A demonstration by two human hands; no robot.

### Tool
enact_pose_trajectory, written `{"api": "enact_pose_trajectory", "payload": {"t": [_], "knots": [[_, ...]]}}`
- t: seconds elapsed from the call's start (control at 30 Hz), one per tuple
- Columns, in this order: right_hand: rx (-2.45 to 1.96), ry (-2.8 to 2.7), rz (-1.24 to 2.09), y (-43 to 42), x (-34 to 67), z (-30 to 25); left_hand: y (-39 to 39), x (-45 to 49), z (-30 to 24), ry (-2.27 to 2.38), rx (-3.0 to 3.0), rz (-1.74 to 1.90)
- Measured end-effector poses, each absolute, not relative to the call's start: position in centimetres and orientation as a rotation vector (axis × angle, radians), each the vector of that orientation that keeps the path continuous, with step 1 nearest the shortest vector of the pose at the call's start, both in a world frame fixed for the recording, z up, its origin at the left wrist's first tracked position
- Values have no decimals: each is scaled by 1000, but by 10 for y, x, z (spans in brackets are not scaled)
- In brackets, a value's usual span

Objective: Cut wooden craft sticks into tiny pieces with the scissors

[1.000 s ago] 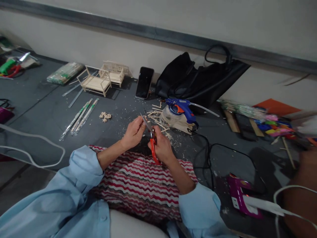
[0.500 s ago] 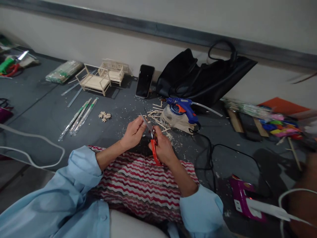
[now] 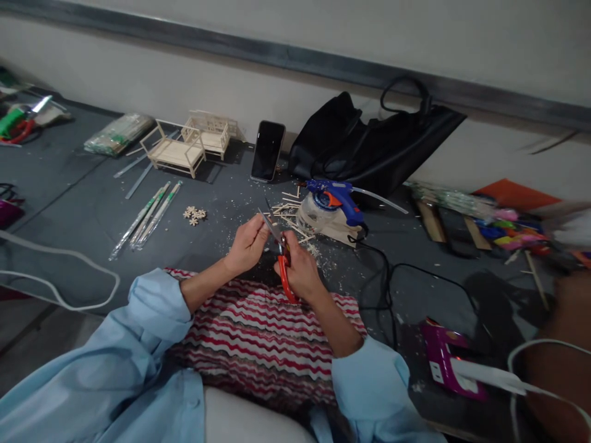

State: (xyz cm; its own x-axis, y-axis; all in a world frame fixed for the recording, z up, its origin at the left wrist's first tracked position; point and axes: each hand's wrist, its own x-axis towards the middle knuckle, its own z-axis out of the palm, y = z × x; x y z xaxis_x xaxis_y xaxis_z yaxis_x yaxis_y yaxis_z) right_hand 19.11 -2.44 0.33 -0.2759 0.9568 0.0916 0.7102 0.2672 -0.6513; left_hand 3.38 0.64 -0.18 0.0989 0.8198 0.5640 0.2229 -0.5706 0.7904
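Observation:
My right hand [image 3: 298,271] is closed round the red handles of a pair of scissors [image 3: 282,264], whose metal blades point up and to the left. My left hand [image 3: 247,245] is pinched just left of the blades, holding something small against them that I cannot make out. Both hands hover over a dark mat [image 3: 83,209] strewn with wood chips, just beyond a red and white striped cloth [image 3: 258,335]. A pile of short wooden sticks [image 3: 289,215] lies right behind the hands.
A blue glue gun [image 3: 335,200] rests on a tape roll, its black cord trailing right. Behind stand two small stick-built furniture models [image 3: 178,151], a black phone [image 3: 268,151] and a black bag [image 3: 369,147]. Wrapped sticks [image 3: 148,215] lie left. Another person's arm [image 3: 561,357] is at the right edge.
The hands and scissors hold almost the same pose. The view has shifted slightly; nothing on the mat has moved.

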Motion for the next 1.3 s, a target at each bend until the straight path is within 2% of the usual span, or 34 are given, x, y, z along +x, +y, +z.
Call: {"api": "enact_pose_trajectory", "payload": {"t": [1.3], "knots": [[-1432, -2059, 719, -18, 188, -1, 9, 30, -3, 938, 1710, 1408]]}}
